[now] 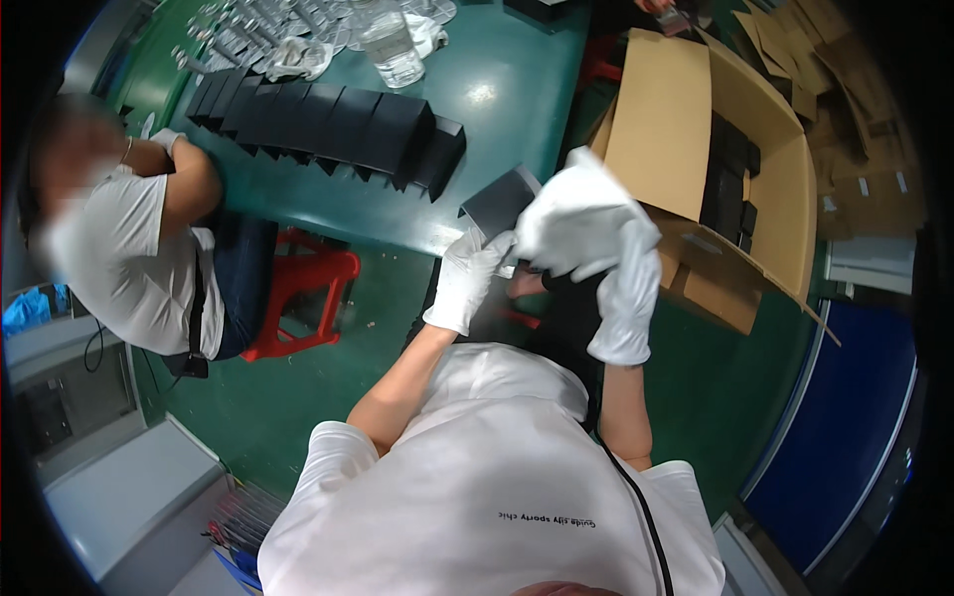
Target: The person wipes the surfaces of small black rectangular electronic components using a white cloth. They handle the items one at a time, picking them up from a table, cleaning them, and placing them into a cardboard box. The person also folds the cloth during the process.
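Note:
My left hand (467,280), in a white glove, grips a black box-shaped piece (500,202) near the table's front edge. My right hand (628,303), gloved as well, holds a white cloth (579,217) that hangs loosely beside the piece and covers part of its right side. Motion blurs the cloth a little. Whether the cloth touches the piece I cannot tell. Beyond my left hand, a row of similar black pieces (328,124) stands close together on the green table (487,94).
To the right is an open cardboard box (656,124) holding several black pieces. A clear plastic jug (391,50) and metal parts (253,30) stand at the table's back. A co-worker (129,248) sits at the left, by a red stool (308,298). A dark cable crosses my right side.

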A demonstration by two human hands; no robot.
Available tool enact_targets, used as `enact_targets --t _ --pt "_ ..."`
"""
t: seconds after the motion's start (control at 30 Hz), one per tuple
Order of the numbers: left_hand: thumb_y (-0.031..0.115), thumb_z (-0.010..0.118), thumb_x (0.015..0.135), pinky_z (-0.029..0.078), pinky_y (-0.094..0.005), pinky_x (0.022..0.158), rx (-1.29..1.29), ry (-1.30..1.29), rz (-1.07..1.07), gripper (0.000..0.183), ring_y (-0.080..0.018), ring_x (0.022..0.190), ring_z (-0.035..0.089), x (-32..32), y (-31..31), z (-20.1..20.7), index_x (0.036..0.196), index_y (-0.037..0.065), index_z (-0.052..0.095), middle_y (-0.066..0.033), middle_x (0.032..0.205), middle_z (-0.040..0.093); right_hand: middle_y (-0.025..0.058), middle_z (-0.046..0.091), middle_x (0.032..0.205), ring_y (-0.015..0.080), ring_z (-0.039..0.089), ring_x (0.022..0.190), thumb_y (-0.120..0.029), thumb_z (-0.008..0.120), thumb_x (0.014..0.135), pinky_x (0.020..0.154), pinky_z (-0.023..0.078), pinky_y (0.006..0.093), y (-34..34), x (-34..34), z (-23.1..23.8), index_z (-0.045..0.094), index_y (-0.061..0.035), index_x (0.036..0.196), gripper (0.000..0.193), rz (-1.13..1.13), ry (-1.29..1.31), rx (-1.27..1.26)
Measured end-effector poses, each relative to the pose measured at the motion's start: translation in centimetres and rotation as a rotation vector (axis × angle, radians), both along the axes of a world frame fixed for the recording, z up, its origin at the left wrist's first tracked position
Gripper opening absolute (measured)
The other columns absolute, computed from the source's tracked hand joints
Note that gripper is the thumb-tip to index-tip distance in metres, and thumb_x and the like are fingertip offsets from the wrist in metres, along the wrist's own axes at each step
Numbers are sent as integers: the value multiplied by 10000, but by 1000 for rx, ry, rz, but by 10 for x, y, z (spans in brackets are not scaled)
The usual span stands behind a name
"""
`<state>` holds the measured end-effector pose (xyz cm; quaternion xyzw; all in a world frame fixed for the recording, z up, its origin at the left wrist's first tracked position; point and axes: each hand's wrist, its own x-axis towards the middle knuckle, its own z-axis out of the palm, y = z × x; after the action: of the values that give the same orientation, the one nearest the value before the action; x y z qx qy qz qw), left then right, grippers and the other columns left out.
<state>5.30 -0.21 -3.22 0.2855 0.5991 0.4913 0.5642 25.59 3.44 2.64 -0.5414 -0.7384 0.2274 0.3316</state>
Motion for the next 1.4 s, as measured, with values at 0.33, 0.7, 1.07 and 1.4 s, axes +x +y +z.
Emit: enact_targets --t 0.33,0.7,1.07,1.4 --pt "97 586 925 532 -438 850 418 934 -68 361 -419 1041 624 -10 -7 -24 1267 -16 602 -244 1097 647 149 595 1408 336 526 1352 -163 658 920 1177 350 510 24 -108 -21 622 -89 1359 447 258 -72 379" --pt "51 732 770 536 -387 651 505 597 160 145 -283 716 651 -18 -30 -28 910 86 715 -74 842 668 221 693 1130 370 685 1016 -93 532 978 887 558 438 -17 -29 -8 636 28 1240 307 351 106 -205" --pt "77 767 755 532 -414 699 588 1090 -167 237 -314 777 651 -17 -9 60 987 92 720 -102 862 655 127 632 1372 324 651 1152 -181 708 929 975 536 412 13 -62 32 701 -172 1296 368 342 -33 167" --pt "174 728 795 489 -428 674 713 1258 -220 93 -292 735 598 -3 10 57 845 142 656 -93 760 568 91 584 803 261 637 724 -206 654 896 570 505 401 32 -45 59 666 -127 846 94 370 -305 304"
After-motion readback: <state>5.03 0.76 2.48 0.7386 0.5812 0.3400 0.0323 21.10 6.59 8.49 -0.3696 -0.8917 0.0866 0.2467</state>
